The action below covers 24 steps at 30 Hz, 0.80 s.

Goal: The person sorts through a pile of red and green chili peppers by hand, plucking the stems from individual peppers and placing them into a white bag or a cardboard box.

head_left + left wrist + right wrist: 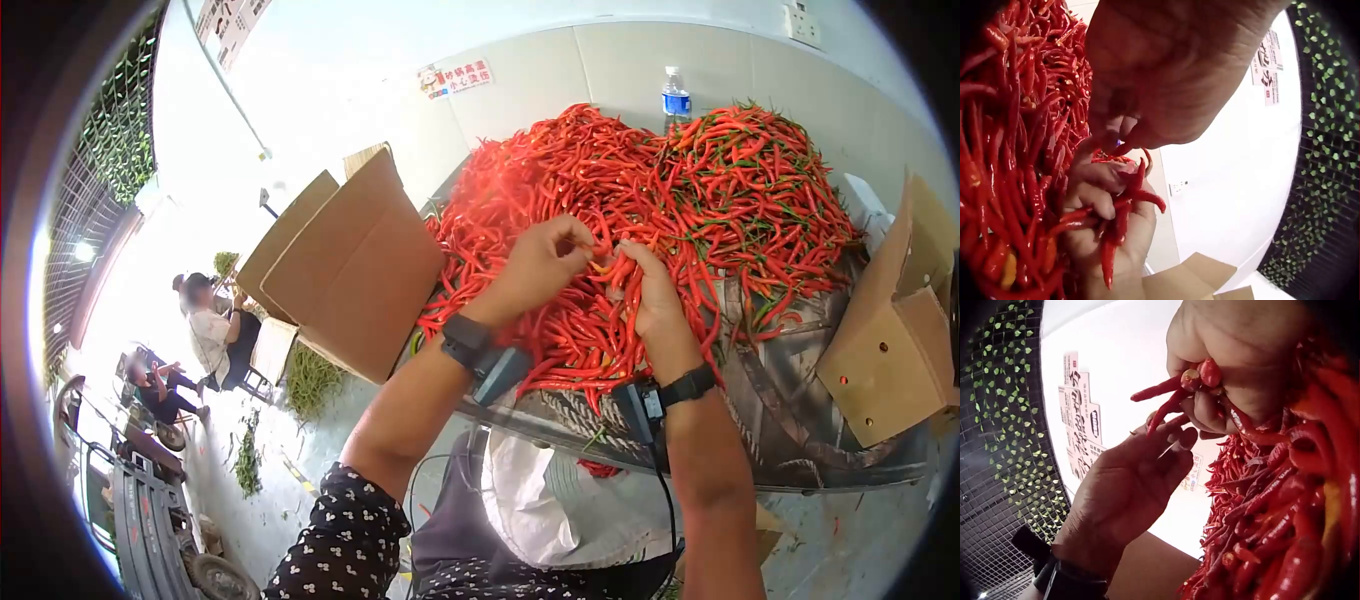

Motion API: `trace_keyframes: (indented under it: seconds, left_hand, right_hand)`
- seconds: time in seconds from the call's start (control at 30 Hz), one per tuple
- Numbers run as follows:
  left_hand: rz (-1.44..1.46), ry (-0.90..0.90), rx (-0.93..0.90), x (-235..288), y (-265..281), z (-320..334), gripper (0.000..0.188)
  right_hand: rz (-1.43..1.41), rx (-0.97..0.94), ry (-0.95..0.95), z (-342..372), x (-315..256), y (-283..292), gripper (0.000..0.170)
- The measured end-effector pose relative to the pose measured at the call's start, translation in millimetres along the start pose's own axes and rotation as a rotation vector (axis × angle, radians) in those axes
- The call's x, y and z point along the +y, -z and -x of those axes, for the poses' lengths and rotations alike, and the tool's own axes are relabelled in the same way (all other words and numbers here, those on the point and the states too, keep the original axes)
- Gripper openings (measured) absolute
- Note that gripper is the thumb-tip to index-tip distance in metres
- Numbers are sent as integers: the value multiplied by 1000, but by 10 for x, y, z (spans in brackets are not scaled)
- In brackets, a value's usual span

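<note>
Just in front of a big heap of red chili peppers, both hands meet over its near side. My right hand grips several chili peppers, their red tips and cut-looking ends sticking out between the curled fingers. In the right wrist view, two blunt pepper ends show beside the thumb. My left hand is close by on the left, thumb and forefinger bent together. Its fingertips pinch at a chili pepper by the right hand's bunch, seen partly hidden under the left hand in the left wrist view.
A second heap of chili peppers with green stems lies at the right. Cardboard boxes stand on the left and right. A water bottle stands behind the heaps. Two people sit farther off at left.
</note>
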State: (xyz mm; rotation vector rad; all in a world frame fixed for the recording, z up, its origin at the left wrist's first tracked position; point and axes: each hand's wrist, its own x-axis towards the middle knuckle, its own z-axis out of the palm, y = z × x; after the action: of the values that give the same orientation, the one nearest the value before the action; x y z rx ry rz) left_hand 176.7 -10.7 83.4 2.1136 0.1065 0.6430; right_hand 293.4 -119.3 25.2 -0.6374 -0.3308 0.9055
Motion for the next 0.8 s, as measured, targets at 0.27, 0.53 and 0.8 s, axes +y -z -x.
trace_keyframes:
  seconds: [0.27,0.53,0.8]
  left_hand:
    - [-97,109,-153,-332,148,21,6]
    - [-779,-115,-135,-693,210,28,16]
    - [-758,-263,-415,-807,303,11,7]
  right_hand:
    - [-50,-69,79,-49,8,80,17]
    - [-113,8,66,-48,1,63,13]
    - [-70,-18,67,-51,28,73,15]
